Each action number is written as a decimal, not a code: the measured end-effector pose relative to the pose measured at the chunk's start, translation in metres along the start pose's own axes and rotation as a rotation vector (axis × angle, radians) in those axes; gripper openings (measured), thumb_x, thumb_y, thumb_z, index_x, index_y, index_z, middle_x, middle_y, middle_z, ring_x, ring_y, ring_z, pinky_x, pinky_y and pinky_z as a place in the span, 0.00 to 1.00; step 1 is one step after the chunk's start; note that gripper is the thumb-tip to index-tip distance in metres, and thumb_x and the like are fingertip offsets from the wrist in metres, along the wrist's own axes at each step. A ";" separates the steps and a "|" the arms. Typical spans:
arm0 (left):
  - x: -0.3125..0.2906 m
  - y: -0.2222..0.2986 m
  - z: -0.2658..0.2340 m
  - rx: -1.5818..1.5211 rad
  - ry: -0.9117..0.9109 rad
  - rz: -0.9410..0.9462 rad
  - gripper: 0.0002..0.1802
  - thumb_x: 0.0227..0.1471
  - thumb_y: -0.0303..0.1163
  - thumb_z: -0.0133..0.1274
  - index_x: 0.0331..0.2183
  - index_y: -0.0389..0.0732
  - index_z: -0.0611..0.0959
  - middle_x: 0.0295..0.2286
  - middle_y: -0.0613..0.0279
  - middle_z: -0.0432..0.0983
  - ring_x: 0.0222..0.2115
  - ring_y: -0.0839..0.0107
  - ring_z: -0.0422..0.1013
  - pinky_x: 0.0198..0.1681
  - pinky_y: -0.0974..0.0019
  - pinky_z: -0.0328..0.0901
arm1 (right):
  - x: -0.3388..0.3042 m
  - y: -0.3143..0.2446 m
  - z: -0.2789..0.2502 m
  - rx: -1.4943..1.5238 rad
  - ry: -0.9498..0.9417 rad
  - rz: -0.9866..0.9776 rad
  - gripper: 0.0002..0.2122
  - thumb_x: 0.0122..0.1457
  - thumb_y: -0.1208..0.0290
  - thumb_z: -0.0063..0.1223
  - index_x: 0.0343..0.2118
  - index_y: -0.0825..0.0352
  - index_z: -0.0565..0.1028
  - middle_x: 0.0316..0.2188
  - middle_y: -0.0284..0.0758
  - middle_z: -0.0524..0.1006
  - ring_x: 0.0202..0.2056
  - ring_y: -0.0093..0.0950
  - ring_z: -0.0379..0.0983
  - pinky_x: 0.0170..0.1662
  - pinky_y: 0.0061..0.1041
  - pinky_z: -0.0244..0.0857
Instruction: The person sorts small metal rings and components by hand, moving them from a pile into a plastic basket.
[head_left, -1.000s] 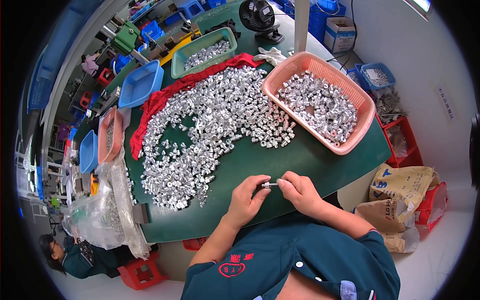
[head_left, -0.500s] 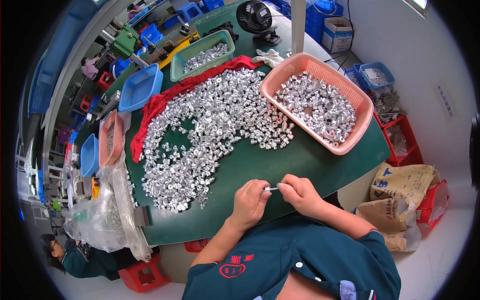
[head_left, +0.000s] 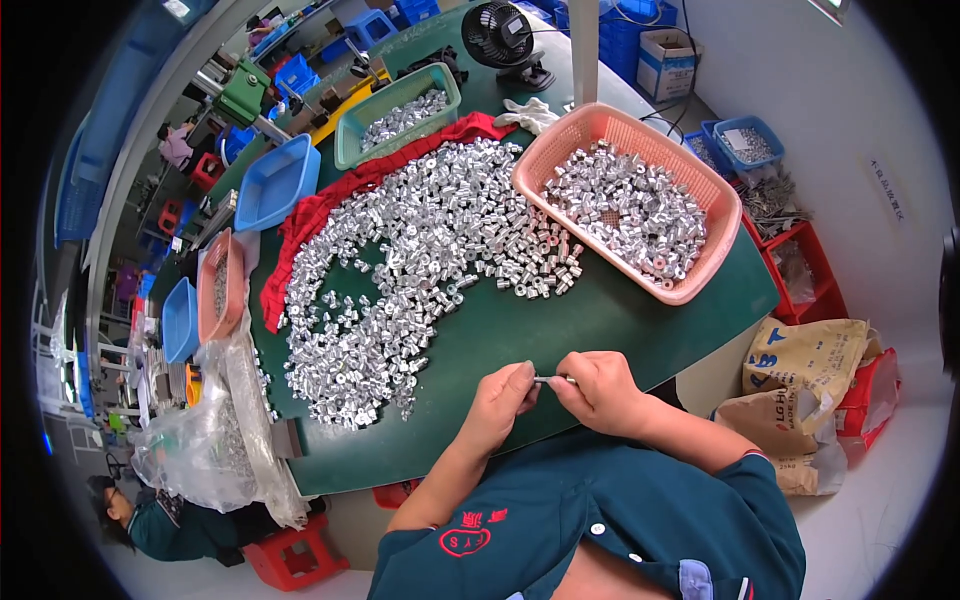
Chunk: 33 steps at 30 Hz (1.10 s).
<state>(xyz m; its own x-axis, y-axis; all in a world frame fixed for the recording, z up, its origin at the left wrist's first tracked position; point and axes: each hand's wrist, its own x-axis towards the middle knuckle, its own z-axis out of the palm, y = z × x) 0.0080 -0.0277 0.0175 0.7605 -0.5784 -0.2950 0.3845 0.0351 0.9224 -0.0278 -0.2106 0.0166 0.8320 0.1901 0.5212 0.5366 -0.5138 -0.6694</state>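
Observation:
Over the near edge of the green table (head_left: pixel 490 340), my two hands meet at the fingertips. My left hand (head_left: pixel 500 405) is closed, pinching a small silver metal part that its fingers now mostly hide. A thin grey metal rod (head_left: pixel 546 379) bridges the gap between the hands. Its other end is in the closed fingers of my right hand (head_left: pixel 602 392). Ahead and to the left spreads a large heap of small silver cylindrical metal parts (head_left: pixel 420 250). More such parts fill much of a pink plastic basket (head_left: pixel 727 225) at the right.
Red cloth (head_left: pixel 290 245) borders the heap's far side. Beyond it stand a green basket (head_left: pixel 345 145) and a blue tray (head_left: pixel 275 185). A black fan (head_left: pixel 497 35) and white gloves (head_left: pixel 530 115) lie farther back. Sacks (head_left: pixel 805 360) stand right; a person (head_left: pixel 175 525) sits left.
My hands stay close together. My left fingers have turned and now cover the silver part that showed at their tips before. The view has shifted slightly.

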 end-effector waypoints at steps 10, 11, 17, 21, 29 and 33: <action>0.005 0.006 0.005 0.893 0.053 0.695 0.08 0.51 0.26 0.52 0.34 0.36 0.72 0.28 0.53 0.70 0.27 0.55 0.67 0.29 0.61 0.63 | -0.001 -0.002 -0.002 0.918 -0.200 0.902 0.15 0.63 0.62 0.41 0.22 0.65 0.65 0.11 0.27 0.61 0.12 0.20 0.55 0.17 0.23 0.52; 0.007 0.003 0.005 0.920 0.029 0.738 0.10 0.48 0.25 0.54 0.34 0.36 0.72 0.28 0.53 0.70 0.27 0.55 0.68 0.29 0.60 0.64 | -0.001 0.000 -0.002 1.346 -0.267 1.119 0.16 0.64 0.60 0.40 0.21 0.64 0.64 0.11 0.23 0.57 0.13 0.16 0.50 0.17 0.20 0.48; 0.009 0.001 0.007 0.876 0.041 0.707 0.12 0.46 0.29 0.58 0.33 0.36 0.74 0.26 0.55 0.71 0.26 0.56 0.69 0.28 0.59 0.64 | 0.000 -0.004 0.000 1.259 -0.239 1.054 0.17 0.65 0.58 0.36 0.23 0.63 0.64 0.13 0.22 0.55 0.14 0.14 0.48 0.17 0.17 0.44; 0.006 0.004 0.008 0.838 0.093 0.594 0.10 0.48 0.32 0.57 0.29 0.36 0.75 0.22 0.56 0.71 0.23 0.60 0.69 0.26 0.62 0.63 | -0.001 0.001 0.001 1.012 -0.297 0.914 0.18 0.66 0.56 0.35 0.25 0.65 0.65 0.13 0.25 0.59 0.14 0.16 0.52 0.18 0.19 0.49; 0.003 -0.016 -0.011 -0.191 0.129 -0.042 0.16 0.58 0.39 0.44 0.23 0.40 0.73 0.16 0.69 0.64 0.15 0.82 0.57 0.17 0.77 0.50 | -0.013 0.021 0.010 0.062 0.074 0.161 0.11 0.61 0.67 0.45 0.26 0.69 0.67 0.14 0.34 0.66 0.17 0.22 0.64 0.22 0.27 0.59; 0.016 0.005 -0.035 -0.271 0.175 -0.026 0.11 0.57 0.34 0.42 0.28 0.39 0.73 0.21 0.63 0.68 0.18 0.79 0.62 0.15 0.77 0.55 | -0.014 0.028 -0.010 0.316 0.027 0.623 0.09 0.59 0.70 0.46 0.24 0.70 0.68 0.13 0.39 0.68 0.14 0.31 0.64 0.21 0.28 0.59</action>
<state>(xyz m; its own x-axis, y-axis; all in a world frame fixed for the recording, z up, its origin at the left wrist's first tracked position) 0.0402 -0.0080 0.0085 0.8180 -0.4338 -0.3778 0.5126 0.2517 0.8209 -0.0256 -0.2362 -0.0043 0.9965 -0.0834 0.0007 -0.0204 -0.2520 -0.9675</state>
